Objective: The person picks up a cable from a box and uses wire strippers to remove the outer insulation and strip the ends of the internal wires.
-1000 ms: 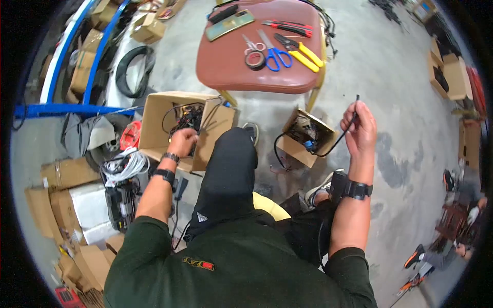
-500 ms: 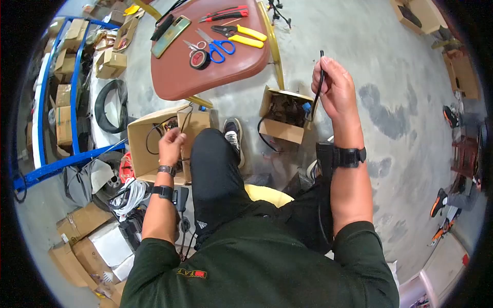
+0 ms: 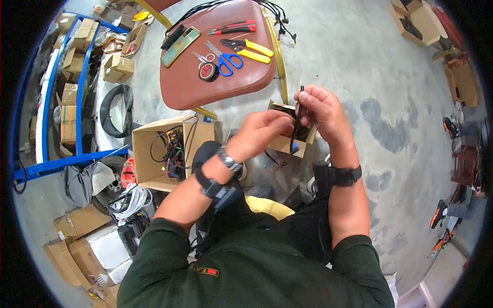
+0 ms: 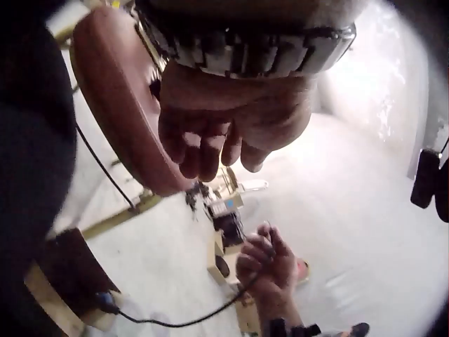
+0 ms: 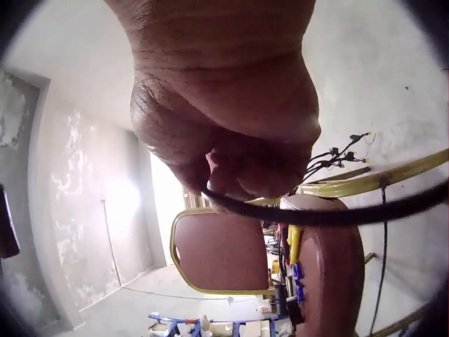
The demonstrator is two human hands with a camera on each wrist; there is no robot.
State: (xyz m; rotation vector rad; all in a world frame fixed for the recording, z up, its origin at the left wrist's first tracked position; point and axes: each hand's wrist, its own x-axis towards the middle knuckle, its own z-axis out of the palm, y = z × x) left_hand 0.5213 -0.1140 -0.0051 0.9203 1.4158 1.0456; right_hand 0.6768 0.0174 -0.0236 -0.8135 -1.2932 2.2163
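My right hand (image 3: 328, 117) pinches a black cable (image 3: 299, 109) between thumb and fingers, its end poking up past the fingertips. In the right wrist view the cable (image 5: 316, 215) curves away from the fingers to the right. From the hand it runs down to a blue connector (image 3: 294, 148) at the small cardboard box (image 3: 285, 146). My left hand (image 3: 257, 134) is beside the cable in the head view, fingertips overlapping it. In the left wrist view the left hand (image 4: 231, 123) has loosely bent fingers, with nothing visible in them.
A larger cardboard box (image 3: 199, 137) at the left holds tangled wires (image 3: 175, 155). On the brown chair seat (image 3: 179, 90) lie yellow-handled pliers (image 3: 254, 52), blue scissors (image 3: 226, 62), black tape (image 3: 208, 72), red cutters (image 3: 233, 28) and a phone (image 3: 181, 47). Black cables (image 3: 277, 18) hang behind it.
My left hand has left the larger box and crossed rightward to the cable. The right hand, still pinching the cable, has come lower and a little left.
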